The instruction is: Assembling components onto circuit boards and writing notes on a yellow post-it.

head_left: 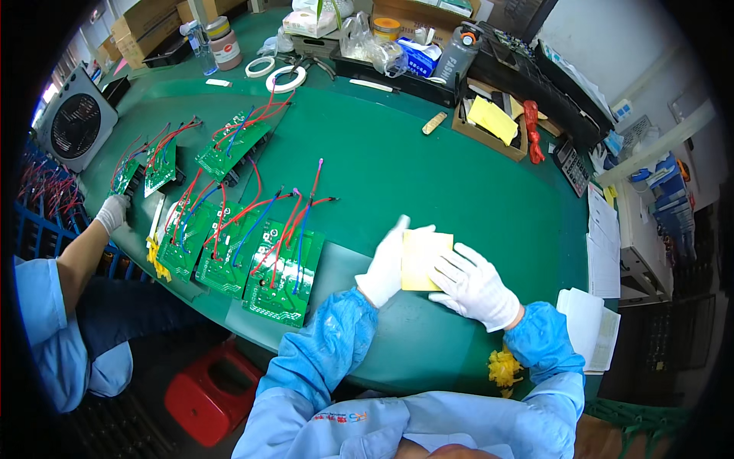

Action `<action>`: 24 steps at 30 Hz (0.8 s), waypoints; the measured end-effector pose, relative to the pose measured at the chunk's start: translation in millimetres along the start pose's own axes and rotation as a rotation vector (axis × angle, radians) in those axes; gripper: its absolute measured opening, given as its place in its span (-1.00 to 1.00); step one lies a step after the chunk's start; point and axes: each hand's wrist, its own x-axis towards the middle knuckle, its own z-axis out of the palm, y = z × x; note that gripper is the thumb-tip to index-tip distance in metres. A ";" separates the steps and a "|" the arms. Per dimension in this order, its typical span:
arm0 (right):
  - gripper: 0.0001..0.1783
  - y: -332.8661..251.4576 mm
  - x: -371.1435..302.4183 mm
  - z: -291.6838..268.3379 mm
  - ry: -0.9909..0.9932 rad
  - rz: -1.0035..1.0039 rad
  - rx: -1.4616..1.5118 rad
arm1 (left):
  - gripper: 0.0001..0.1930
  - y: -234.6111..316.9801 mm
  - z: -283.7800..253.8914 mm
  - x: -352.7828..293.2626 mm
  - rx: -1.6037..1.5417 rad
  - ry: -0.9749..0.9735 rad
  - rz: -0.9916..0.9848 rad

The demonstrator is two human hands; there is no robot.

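Observation:
A square yellow paper pad (419, 269) is between my hands over the green table. My left hand (384, 268), in a white glove, grips its left edge, with part of the fingers hidden behind the pad. My right hand (483, 289), gloved likewise, rests its outstretched, slightly spread fingers across the pad's right side. To the left lie several green circuit boards (287, 268) with red and blue wires standing up from them. The nearest board is left of my left forearm, apart from it.
At the far left, a co-worker's gloved hand (113, 213) touches a board. Crumpled yellow scraps (503, 369) lie by my right forearm, near papers (592, 329). A cardboard box (489, 126), a grey bottle (459, 55) and tape rolls (286, 79) stand farther back. A red stool (210, 394) is below.

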 end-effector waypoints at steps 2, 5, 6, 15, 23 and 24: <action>-0.62 25.5 7.9 -13.3 -0.008 0.120 0.134 | -0.37 -12.8 -12.7 10.6 0.311 0.057 0.098; -0.59 102.5 33.5 -2.0 0.182 0.219 -0.077 | -0.45 -16.4 -14.6 2.4 0.686 0.136 0.215; -0.57 134.5 39.6 5.9 0.238 0.297 -0.155 | -0.45 -18.2 -16.2 1.6 0.819 0.139 0.271; -0.05 358.7 52.5 108.1 0.172 1.105 -0.146 | -0.36 -38.1 13.7 -14.4 1.622 0.281 0.466; -0.16 317.6 56.2 149.7 0.313 0.812 -0.711 | -0.49 -32.8 32.9 -42.9 1.967 0.264 1.208; -0.19 305.4 59.5 151.4 0.361 0.767 -0.746 | -0.50 -31.9 38.6 -51.7 1.980 0.256 1.211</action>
